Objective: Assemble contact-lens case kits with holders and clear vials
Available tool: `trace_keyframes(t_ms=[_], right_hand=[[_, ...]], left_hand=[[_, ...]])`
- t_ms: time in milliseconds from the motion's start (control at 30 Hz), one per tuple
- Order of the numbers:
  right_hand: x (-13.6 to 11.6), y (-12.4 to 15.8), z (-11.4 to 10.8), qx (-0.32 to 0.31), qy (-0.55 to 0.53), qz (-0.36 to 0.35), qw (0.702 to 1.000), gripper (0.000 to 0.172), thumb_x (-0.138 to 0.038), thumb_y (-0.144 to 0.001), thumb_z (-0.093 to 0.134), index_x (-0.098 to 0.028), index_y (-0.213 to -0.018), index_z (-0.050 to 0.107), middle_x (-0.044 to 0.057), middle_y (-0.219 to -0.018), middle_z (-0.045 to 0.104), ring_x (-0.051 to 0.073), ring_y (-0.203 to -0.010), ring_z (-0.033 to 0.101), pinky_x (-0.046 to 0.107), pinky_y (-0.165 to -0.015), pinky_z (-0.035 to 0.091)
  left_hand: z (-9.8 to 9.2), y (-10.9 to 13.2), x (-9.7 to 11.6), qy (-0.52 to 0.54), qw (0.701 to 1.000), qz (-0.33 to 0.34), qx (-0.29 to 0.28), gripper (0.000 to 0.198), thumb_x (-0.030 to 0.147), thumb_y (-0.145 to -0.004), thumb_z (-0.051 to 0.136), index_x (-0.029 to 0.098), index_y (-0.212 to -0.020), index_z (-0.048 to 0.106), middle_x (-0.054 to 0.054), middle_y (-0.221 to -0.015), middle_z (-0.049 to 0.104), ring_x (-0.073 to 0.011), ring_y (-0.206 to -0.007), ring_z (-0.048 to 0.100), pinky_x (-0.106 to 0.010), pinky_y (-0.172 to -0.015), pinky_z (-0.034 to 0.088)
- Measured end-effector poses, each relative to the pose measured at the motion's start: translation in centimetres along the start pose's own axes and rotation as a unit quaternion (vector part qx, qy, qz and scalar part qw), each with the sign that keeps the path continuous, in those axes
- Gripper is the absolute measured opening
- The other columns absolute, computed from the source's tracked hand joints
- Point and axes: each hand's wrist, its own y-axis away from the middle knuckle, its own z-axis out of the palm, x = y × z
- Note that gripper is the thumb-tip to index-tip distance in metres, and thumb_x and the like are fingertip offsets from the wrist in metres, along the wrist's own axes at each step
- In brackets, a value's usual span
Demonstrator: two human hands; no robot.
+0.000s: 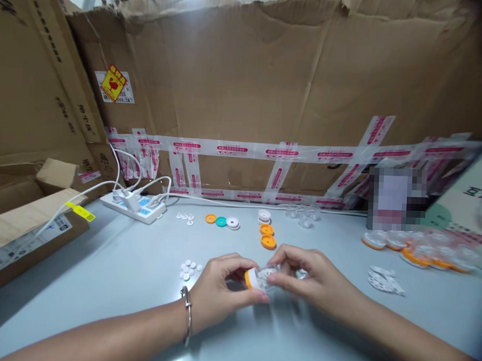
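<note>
My left hand (229, 283), with a silver bracelet on the wrist, grips a small round piece with an orange rim and white body (252, 279) between thumb and fingers. My right hand (304, 275) pinches the clear plastic part (270, 271) at the right side of that piece. The two hands meet over the table, and the fingers hide some of the held piece. Just beyond them lie two orange rings (268, 242) and a small stack of white rings (264, 216). Several small white discs (188, 270) rest left of my left hand.
At right stand several clear-domed pieces with orange bases (428, 255), near a pile of flat white parts (385, 280). Clear cups (305, 217) sit at the back. Orange, teal and white rings (221, 222) form a row. A power strip (135, 206) and cardboard boxes (244, 96) border the table.
</note>
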Motion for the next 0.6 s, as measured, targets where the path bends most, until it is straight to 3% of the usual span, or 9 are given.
trace_keyframes(t_ms=[67, 100, 167, 233, 300, 400, 467, 533, 600], right_hand=[[0.19, -0.04, 0.16, 0.029, 0.015, 0.03, 0.999, 0.041, -0.05, -0.084, 0.038, -0.018, -0.07, 0.058, -0.003, -0.048, 0.047, 0.012, -0.046, 0.044, 0.024, -0.048, 0.035], [0.22, -0.03, 0.1, 0.035, 0.012, 0.021, 0.999, 0.039, -0.051, -0.084, 0.038, -0.018, -0.078, 0.059, -0.002, -0.054, 0.051, 0.013, -0.05, 0.047, 0.025, -0.05, 0.037], [0.11, 0.01, -0.2, 0.021, -0.007, -0.03, 0.999, 0.034, -0.047, -0.079, 0.051, -0.021, -0.1, 0.055, 0.003, -0.081, 0.061, 0.016, -0.072, 0.056, 0.027, -0.064, 0.043], [-0.09, 0.05, -0.43, 0.001, -0.021, -0.058, 0.998, 0.036, -0.041, -0.074, 0.06, -0.023, -0.104, 0.053, 0.005, -0.097, 0.061, 0.018, -0.086, 0.056, 0.028, -0.074, 0.043], [-0.21, 0.07, -0.34, -0.006, -0.014, -0.021, 1.0, 0.024, -0.042, -0.078, 0.055, -0.02, -0.086, 0.058, 0.003, -0.077, 0.063, 0.015, -0.069, 0.057, 0.026, -0.064, 0.044], [-0.13, 0.12, 0.04, 0.017, 0.037, 0.042, 0.998, 0.04, -0.048, -0.085, 0.038, -0.018, -0.064, 0.056, -0.002, -0.046, 0.049, 0.012, -0.043, 0.046, 0.025, -0.047, 0.036], [-0.07, 0.19, 0.04, 0.038, 0.061, 0.011, 0.997, 0.036, -0.049, -0.083, 0.042, -0.018, -0.078, 0.059, 0.001, -0.058, 0.057, 0.015, -0.053, 0.052, 0.027, -0.053, 0.04], [-0.07, 0.24, -0.13, 0.036, 0.05, -0.051, 0.997, 0.033, -0.044, -0.08, 0.051, -0.021, -0.103, 0.055, 0.006, -0.089, 0.063, 0.019, -0.079, 0.058, 0.03, -0.069, 0.043], [-0.09, 0.21, -0.23, 0.022, 0.036, -0.082, 0.996, 0.035, -0.039, -0.078, 0.056, -0.023, -0.109, 0.053, 0.006, -0.1, 0.062, 0.018, -0.088, 0.057, 0.029, -0.075, 0.043]], left_hand=[[0.08, 0.01, -0.07, -0.001, 1.0, -0.005, 0.004, 0.03, 0.027, -0.06, 0.075, 0.011, -0.084, 0.067, -0.004, -0.075, 0.058, -0.0146, -0.067, 0.053, -0.027, -0.067, 0.046], [0.09, -0.01, -0.09, 0.007, 1.0, -0.014, 0.006, 0.029, 0.026, -0.06, 0.074, 0.011, -0.083, 0.067, -0.004, -0.074, 0.058, -0.0142, -0.067, 0.053, -0.027, -0.067, 0.046], [0.08, -0.1, -0.11, 0.033, 0.999, -0.032, 0.014, 0.027, 0.025, -0.062, 0.072, 0.011, -0.083, 0.066, -0.003, -0.073, 0.058, -0.0139, -0.066, 0.053, -0.027, -0.066, 0.045], [0.06, -0.2, -0.1, 0.049, 0.998, -0.038, 0.014, 0.027, 0.025, -0.062, 0.072, 0.011, -0.084, 0.065, -0.004, -0.074, 0.059, -0.0144, -0.067, 0.054, -0.027, -0.067, 0.045], [0.07, -0.24, -0.06, 0.036, 0.999, -0.026, 0.007, 0.029, 0.026, -0.061, 0.074, 0.01, -0.084, 0.066, -0.004, -0.075, 0.059, -0.0148, -0.067, 0.054, -0.027, -0.067, 0.046], [0.08, -0.23, 0.03, 0.013, 1.0, -0.008, 0.006, 0.031, 0.027, -0.059, 0.075, 0.01, -0.083, 0.066, -0.004, -0.074, 0.057, -0.0147, -0.067, 0.054, -0.028, -0.067, 0.047], [0.01, -0.26, 0.04, 0.027, 0.999, -0.014, 0.014, 0.029, 0.026, -0.061, 0.074, 0.01, -0.083, 0.065, -0.004, -0.075, 0.058, -0.0146, -0.068, 0.054, -0.028, -0.068, 0.046], [-0.12, -0.34, -0.05, 0.051, 0.998, -0.027, 0.017, 0.027, 0.025, -0.063, 0.072, 0.011, -0.084, 0.063, -0.004, -0.075, 0.059, -0.0145, -0.069, 0.054, -0.028, -0.068, 0.046], [-0.24, -0.47, -0.21, 0.073, 0.997, -0.037, 0.011, 0.027, 0.024, -0.062, 0.072, 0.011, -0.084, 0.062, -0.004, -0.075, 0.06, -0.0146, -0.069, 0.055, -0.028, -0.069, 0.045]])
